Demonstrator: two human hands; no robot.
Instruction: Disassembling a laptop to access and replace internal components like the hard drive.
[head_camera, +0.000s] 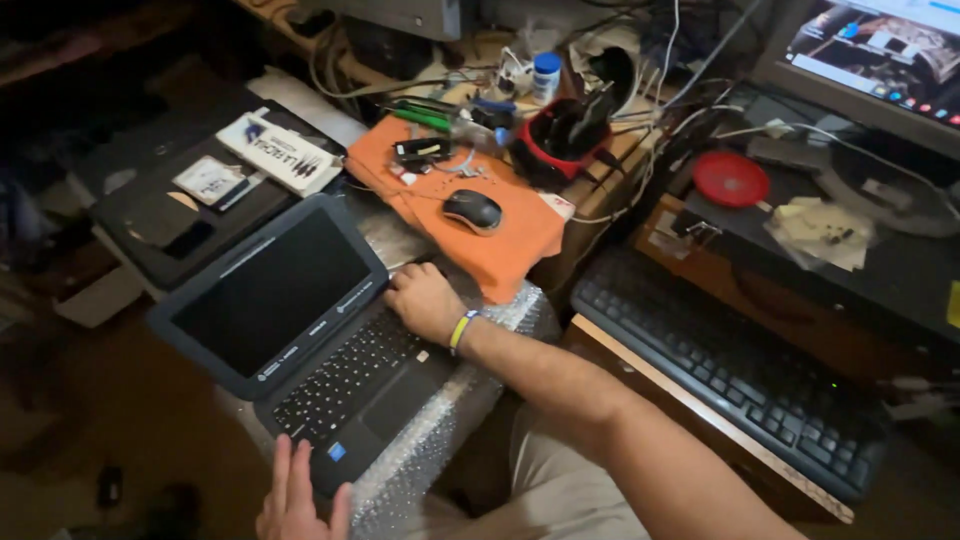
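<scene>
Your left hand (298, 498) lay nearest you, fingers spread flat at the laptop (320, 330)'s front corner (gripping nothing). The laptop sat open on bubble wrap (440, 420), its long axis running up-left from there. Farther along, your right hand (425, 300) rested loosely curled, empty, on its right rear corner; beyond lay the mouse (473, 209).

A dark laptop screen (270, 295) faces up left; a lit monitor screen (880, 45) glows top right; white labelled box (280, 152) behind.
</scene>
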